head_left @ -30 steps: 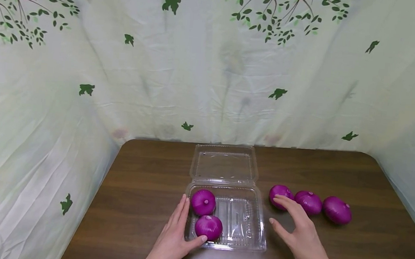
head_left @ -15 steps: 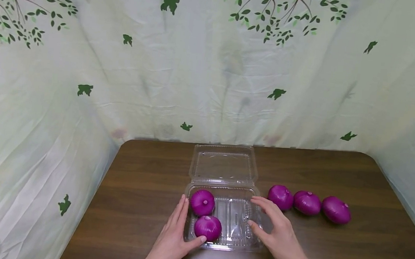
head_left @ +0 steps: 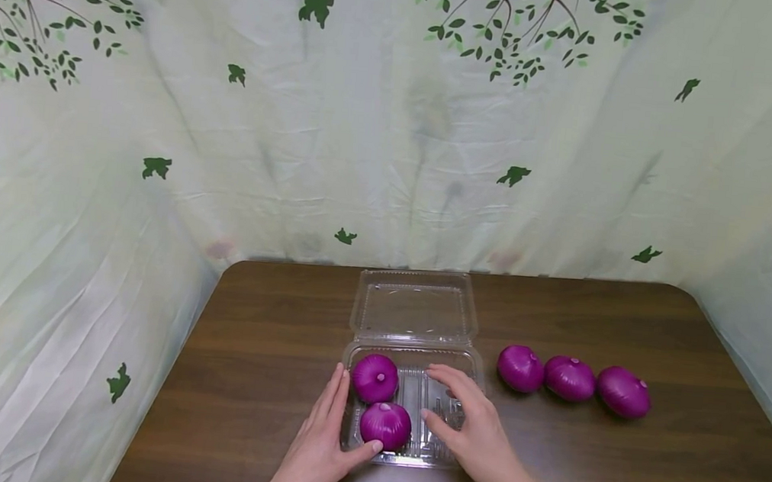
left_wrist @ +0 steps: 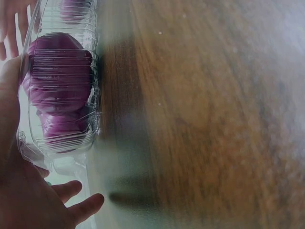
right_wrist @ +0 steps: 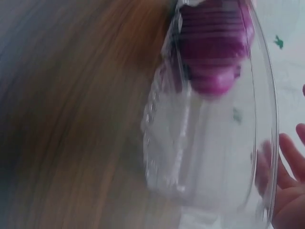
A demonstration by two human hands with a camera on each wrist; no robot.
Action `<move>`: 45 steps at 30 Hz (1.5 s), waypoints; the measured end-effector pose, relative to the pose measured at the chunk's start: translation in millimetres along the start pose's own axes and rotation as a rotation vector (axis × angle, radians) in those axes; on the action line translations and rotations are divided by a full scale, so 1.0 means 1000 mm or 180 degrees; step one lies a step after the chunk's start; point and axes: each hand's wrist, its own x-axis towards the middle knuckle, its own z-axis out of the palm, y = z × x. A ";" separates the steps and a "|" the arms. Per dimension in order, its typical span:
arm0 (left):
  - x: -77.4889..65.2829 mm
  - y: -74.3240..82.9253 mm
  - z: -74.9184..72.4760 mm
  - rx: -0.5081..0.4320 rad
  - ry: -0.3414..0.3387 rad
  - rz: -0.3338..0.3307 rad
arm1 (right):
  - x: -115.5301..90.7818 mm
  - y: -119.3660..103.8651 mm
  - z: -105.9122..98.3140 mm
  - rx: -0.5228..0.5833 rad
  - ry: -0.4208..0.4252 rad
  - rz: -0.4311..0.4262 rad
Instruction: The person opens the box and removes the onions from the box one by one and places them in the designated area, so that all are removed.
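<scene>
A clear plastic clamshell container (head_left: 473, 375) lies on the wooden table with its lid (head_left: 416, 305) folded back. Two red onions, one behind (head_left: 375, 379) and one in front (head_left: 385, 426), sit in its left half. My left hand (head_left: 322, 442) rests along the left side, fingers straight, the thumb at the front rim near the front onion. Over the right half hovers my right hand (head_left: 472, 432), fingers apart and slightly bent, nothing between them. In the right wrist view this hand (right_wrist: 290, 191) shows beyond the clear wall, and the onions (right_wrist: 214, 43) blur through the plastic.
Three more red onions, left (head_left: 520, 368), middle (head_left: 570, 378) and right (head_left: 624, 392), lie in a row on the brown table (head_left: 676, 465) right of the container. A pale leaf-print cloth (head_left: 393, 157) hangs behind the table and along both sides.
My right hand has moved left from near the row of onions to over the container's right half, holding nothing. The left hand and all the onions have stayed put.
</scene>
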 end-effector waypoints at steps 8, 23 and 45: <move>0.000 -0.001 0.000 0.0014 0.0019 0.0058 | 0.011 -0.008 0.021 0.0077 -0.0178 0.0325; -0.001 0.000 0.000 0.0049 0.0097 0.0179 | 0.032 -0.003 0.051 -0.0007 -0.0524 0.0531; -0.001 0.000 0.001 0.0038 0.0095 0.0159 | 0.051 0.006 0.075 0.0355 -0.0360 0.0669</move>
